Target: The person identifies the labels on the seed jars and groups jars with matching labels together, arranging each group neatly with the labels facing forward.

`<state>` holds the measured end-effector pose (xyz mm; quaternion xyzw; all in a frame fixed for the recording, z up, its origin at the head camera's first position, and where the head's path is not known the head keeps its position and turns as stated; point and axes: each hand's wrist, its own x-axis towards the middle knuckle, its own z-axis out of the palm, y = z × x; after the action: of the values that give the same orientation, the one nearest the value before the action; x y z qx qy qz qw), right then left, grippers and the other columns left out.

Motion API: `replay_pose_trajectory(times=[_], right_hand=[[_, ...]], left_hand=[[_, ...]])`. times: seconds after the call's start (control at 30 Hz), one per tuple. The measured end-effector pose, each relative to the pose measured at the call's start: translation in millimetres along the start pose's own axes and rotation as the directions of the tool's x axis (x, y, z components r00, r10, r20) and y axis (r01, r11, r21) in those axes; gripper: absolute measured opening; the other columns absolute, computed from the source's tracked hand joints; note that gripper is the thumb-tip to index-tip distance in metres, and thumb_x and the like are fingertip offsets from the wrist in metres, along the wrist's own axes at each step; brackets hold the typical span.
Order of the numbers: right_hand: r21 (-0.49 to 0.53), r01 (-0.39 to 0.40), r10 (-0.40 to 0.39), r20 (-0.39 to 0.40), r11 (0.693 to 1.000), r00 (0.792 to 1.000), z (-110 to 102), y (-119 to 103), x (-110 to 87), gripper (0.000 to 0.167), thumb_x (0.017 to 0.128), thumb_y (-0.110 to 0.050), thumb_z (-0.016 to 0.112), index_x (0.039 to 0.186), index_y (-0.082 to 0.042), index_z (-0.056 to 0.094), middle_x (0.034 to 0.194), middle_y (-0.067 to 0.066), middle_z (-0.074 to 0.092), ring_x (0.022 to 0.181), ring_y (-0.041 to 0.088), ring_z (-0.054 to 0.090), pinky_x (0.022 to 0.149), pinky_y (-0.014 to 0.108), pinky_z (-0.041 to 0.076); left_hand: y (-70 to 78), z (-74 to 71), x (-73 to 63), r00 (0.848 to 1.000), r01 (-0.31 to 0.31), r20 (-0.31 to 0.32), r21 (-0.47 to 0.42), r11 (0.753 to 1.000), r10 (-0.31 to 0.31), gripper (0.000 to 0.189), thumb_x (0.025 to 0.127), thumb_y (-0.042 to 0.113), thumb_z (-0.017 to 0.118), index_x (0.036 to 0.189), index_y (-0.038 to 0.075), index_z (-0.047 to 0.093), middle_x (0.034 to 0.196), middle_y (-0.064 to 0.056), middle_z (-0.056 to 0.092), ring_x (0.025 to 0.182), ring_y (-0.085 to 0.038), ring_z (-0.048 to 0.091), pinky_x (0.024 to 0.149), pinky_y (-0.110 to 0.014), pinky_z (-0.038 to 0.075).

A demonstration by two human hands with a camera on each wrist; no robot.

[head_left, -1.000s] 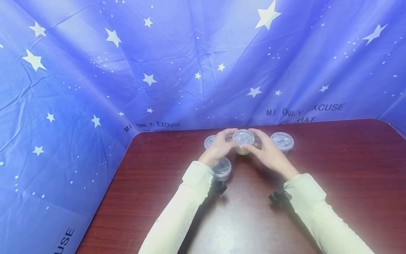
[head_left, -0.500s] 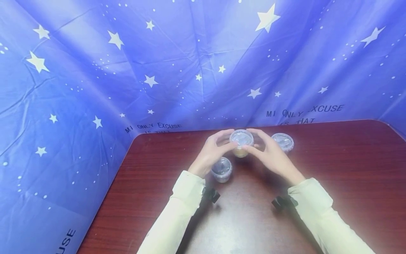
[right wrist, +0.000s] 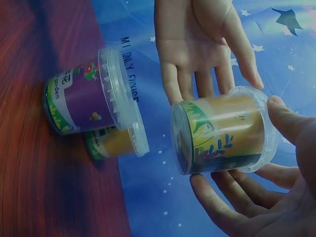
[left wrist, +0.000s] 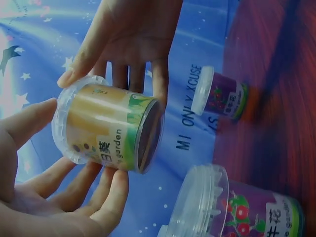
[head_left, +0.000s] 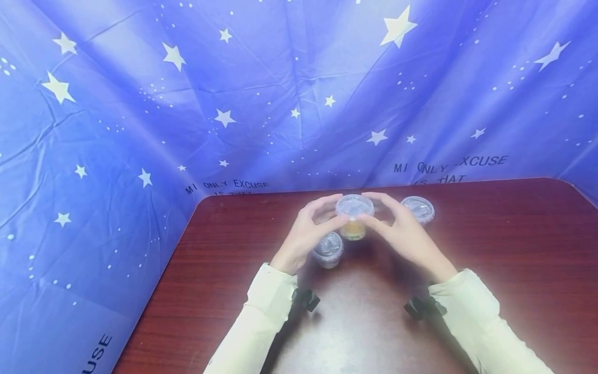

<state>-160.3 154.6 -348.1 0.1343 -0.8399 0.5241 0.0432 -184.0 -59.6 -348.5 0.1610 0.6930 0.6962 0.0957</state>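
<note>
A clear lidded plastic cup with a yellow garden-print label (head_left: 354, 228) is held up between both hands, above the table. My left hand (head_left: 303, 228) grips its left side, thumb near the lid rim and fingers round the far side. On the right side my right hand (head_left: 402, 228) grips it the same way. In the left wrist view the yellow cup (left wrist: 106, 128) shows its dark base, off the table. Close to my left hand stands a purple-labelled cup (head_left: 328, 252). Another purple-labelled cup (head_left: 419, 209) stands beyond my right hand.
A second yellow-labelled cup (right wrist: 112, 143) stands partly behind the purple one in the right wrist view; in the head view my left hand hides it. The reddish-brown table (head_left: 224, 270) ends at a blue star-patterned cloth (head_left: 280, 78) at the back and left.
Both hands have drawn the yellow cup slightly nearer to me, and more of its label shows. The left hand now covers the back-left cup. The standing cups have not moved.
</note>
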Motion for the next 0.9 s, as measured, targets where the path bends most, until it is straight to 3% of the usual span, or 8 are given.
replay_pose_trajectory(times=[0.33, 0.47, 0.63, 0.83, 0.9], right_hand=[[0.016, -0.018, 0.018, -0.018, 1.0, 1.0, 3.3, -8.0, -3.9, 0.055, 0.095, -0.036, 0.068, 0.14, -0.01, 0.051, 0.136, 0.012, 0.058, 0.117, 0.033, 0.06, 0.095, 0.049, 0.054], [0.02, -0.026, 0.026, -0.01, 0.999, 1.0, 2.6, -10.4, -5.3, 0.055, 0.095, -0.036, 0.067, 0.14, -0.011, 0.051, 0.135, 0.012, 0.059, 0.116, 0.032, 0.061, 0.092, 0.047, 0.056], [0.017, 0.001, -0.002, 0.026, 1.0, 1.0, -2.5, -8.0, -7.3, 0.05, 0.098, -0.036, 0.063, 0.141, -0.014, 0.05, 0.136, 0.008, 0.059, 0.121, 0.029, 0.059, 0.099, 0.047, 0.052], [0.003, 0.038, -0.039, 0.055, 0.999, 0.998, -10.8, -2.0, -8.1, 0.044, 0.099, -0.034, 0.061, 0.139, -0.019, 0.052, 0.132, 0.0, 0.061, 0.121, 0.02, 0.06, 0.096, 0.024, 0.052], [0.009, 0.047, -0.048, 0.063, 0.999, 0.997, -11.5, -2.0, -7.6, 0.043, 0.099, -0.033, 0.06, 0.139, -0.019, 0.052, 0.13, 0.0, 0.062, 0.12, 0.02, 0.06, 0.095, 0.023, 0.051]], left_hand=[[0.9, 2.9, -5.3, 0.999, -0.008, -0.045, 0.011, 1.0, 0.009, 0.045, 0.087, 0.019, 0.076, 0.13, 0.019, 0.064, 0.129, -0.003, 0.063, 0.118, -0.019, 0.063, 0.104, -0.038, 0.048], [0.6, 2.5, -5.5, 0.999, -0.002, -0.039, 0.002, 1.0, 0.002, 0.045, 0.087, 0.018, 0.076, 0.131, 0.017, 0.064, 0.13, -0.003, 0.062, 0.117, -0.02, 0.063, 0.103, -0.037, 0.049], [0.3, 0.1, -5.8, 1.0, 0.007, -0.009, -0.009, 1.0, -0.007, 0.047, 0.089, 0.02, 0.075, 0.134, 0.016, 0.062, 0.132, -0.002, 0.061, 0.118, -0.02, 0.063, 0.104, -0.037, 0.049], [2.4, -2.5, -7.4, 0.998, 0.032, 0.046, -0.023, 0.999, -0.031, 0.046, 0.092, 0.02, 0.072, 0.136, 0.018, 0.06, 0.131, -0.003, 0.064, 0.121, -0.019, 0.062, 0.105, -0.038, 0.047], [2.9, -3.0, -7.6, 0.998, 0.03, 0.062, -0.02, 0.999, -0.029, 0.046, 0.093, 0.02, 0.07, 0.138, 0.018, 0.059, 0.131, -0.003, 0.064, 0.121, -0.018, 0.062, 0.106, -0.039, 0.047]])
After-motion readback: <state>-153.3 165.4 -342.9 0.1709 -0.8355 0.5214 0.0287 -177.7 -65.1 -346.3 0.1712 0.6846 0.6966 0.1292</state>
